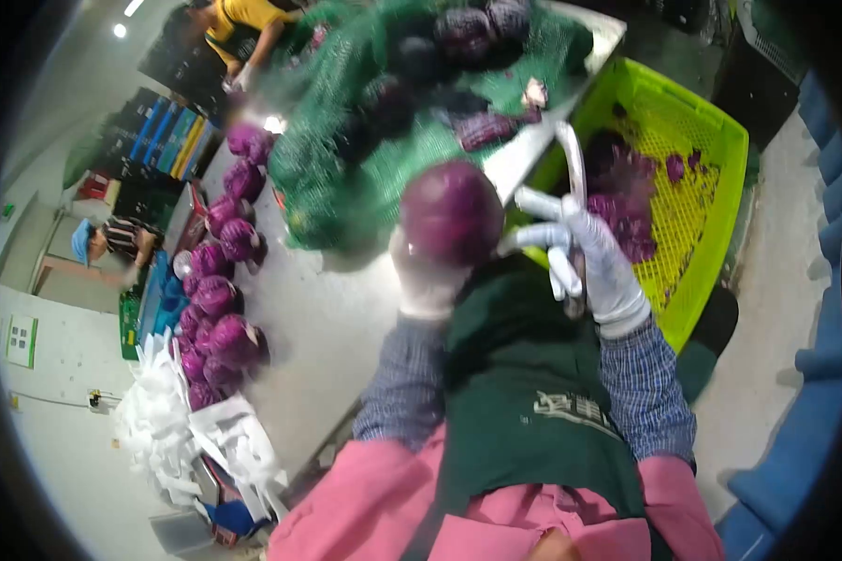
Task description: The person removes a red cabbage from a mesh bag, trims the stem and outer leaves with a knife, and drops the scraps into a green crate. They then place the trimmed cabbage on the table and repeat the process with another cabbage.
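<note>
Grey table [346, 327] below. Left hand [428, 280], gloved, fingers curled tight under a red cabbage [451, 210]. Right hand [606, 266] just right of the cabbage, some fingers spread, rest gripping a pale tool [571, 159], blurred, maybe a blade. Green crate [711, 140] further right w/ purple scraps.

One held cabbage [452, 210], one green crate [711, 140]

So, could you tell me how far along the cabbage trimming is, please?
Done: a row of cabbages lines the table; trimmings lie in the crate. In hand: the left hand holds a red cabbage, the right hand a knife. Left: more heads in the green net.
</note>
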Action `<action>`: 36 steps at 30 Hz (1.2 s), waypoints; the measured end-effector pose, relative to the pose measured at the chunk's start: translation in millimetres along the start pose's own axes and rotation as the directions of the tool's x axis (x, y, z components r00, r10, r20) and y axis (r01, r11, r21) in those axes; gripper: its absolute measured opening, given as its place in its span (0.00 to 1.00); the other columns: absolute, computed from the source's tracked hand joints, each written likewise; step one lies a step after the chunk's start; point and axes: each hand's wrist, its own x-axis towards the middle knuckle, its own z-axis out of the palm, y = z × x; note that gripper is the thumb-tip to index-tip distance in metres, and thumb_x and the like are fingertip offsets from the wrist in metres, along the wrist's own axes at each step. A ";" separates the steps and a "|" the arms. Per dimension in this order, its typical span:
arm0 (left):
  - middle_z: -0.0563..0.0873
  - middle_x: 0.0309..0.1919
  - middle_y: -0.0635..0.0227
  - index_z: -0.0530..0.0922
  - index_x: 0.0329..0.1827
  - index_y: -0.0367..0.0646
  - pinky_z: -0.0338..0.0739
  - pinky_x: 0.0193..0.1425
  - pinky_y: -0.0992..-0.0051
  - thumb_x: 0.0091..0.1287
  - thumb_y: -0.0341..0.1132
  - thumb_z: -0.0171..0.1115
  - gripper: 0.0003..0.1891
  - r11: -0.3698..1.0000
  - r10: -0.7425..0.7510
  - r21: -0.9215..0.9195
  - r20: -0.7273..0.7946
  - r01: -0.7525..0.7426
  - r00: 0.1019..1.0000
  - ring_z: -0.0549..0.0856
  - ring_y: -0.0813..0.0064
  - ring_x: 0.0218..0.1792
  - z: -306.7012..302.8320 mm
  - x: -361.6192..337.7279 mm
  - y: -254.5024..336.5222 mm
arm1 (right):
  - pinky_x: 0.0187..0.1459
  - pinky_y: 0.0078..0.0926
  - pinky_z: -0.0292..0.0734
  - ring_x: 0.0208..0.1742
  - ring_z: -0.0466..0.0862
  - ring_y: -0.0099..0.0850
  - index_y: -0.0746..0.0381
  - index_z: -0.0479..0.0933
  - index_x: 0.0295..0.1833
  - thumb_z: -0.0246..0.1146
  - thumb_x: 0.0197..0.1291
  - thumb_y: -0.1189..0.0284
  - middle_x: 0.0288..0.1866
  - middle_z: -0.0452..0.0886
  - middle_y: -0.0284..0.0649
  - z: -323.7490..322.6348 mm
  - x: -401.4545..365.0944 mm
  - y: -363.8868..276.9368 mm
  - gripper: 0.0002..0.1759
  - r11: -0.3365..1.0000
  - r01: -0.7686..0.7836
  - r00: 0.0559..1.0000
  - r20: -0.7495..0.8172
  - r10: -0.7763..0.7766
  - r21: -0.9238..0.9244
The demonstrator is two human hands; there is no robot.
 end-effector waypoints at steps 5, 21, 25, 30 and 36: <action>0.71 0.72 0.56 0.65 0.76 0.52 0.68 0.73 0.46 0.55 0.64 0.69 0.48 0.990 0.096 0.108 -0.050 -0.090 0.994 0.72 0.54 0.71 -34.4 -37.3 49.9 | 0.20 0.10 0.74 0.16 0.74 0.14 0.69 0.71 0.70 0.50 0.78 0.52 0.47 0.89 0.52 -28.4 -6.2 10.4 0.32 0.997 0.071 0.988 -0.138 -0.066 0.026; 0.61 0.80 0.56 0.54 0.82 0.47 0.63 0.78 0.45 0.67 0.57 0.67 0.47 0.870 0.417 -0.061 -0.436 -0.488 0.798 0.63 0.50 0.78 -147.9 -70.0 186.5 | 0.19 0.13 0.76 0.15 0.77 0.18 0.69 0.74 0.61 0.54 0.77 0.50 0.42 0.89 0.54 -121.3 -40.6 66.6 0.30 0.972 0.079 0.911 -0.413 0.019 0.220; 0.77 0.67 0.51 0.68 0.72 0.38 0.77 0.68 0.52 0.72 0.53 0.61 0.34 0.928 0.232 0.368 -0.439 -0.063 0.868 0.78 0.52 0.66 -117.0 -47.1 136.4 | 0.18 0.15 0.78 0.14 0.77 0.19 0.70 0.72 0.62 0.53 0.77 0.49 0.40 0.89 0.53 -132.1 -42.8 88.6 0.31 0.979 -0.014 0.897 -0.431 0.104 0.205; 0.85 0.53 0.59 0.74 0.66 0.37 0.82 0.53 0.71 0.62 0.42 0.75 0.33 -0.219 0.310 0.968 -0.052 0.124 0.949 0.86 0.66 0.48 -114.6 -39.1 71.9 | 0.22 0.14 0.72 0.17 0.73 0.14 0.66 0.76 0.61 0.51 0.77 0.46 0.41 0.90 0.46 -125.6 -48.5 79.9 0.31 0.982 -0.064 0.888 -0.439 0.136 0.175; 0.84 0.48 0.54 0.76 0.62 0.37 0.82 0.52 0.65 0.54 0.44 0.78 0.34 -0.542 0.174 0.837 0.021 0.077 0.985 0.85 0.60 0.48 -75.9 -32.5 69.2 | 0.22 0.14 0.73 0.17 0.73 0.14 0.68 0.72 0.64 0.55 0.73 0.44 0.42 0.89 0.48 -131.0 -45.9 82.0 0.36 0.976 -0.091 0.883 -0.437 0.171 0.197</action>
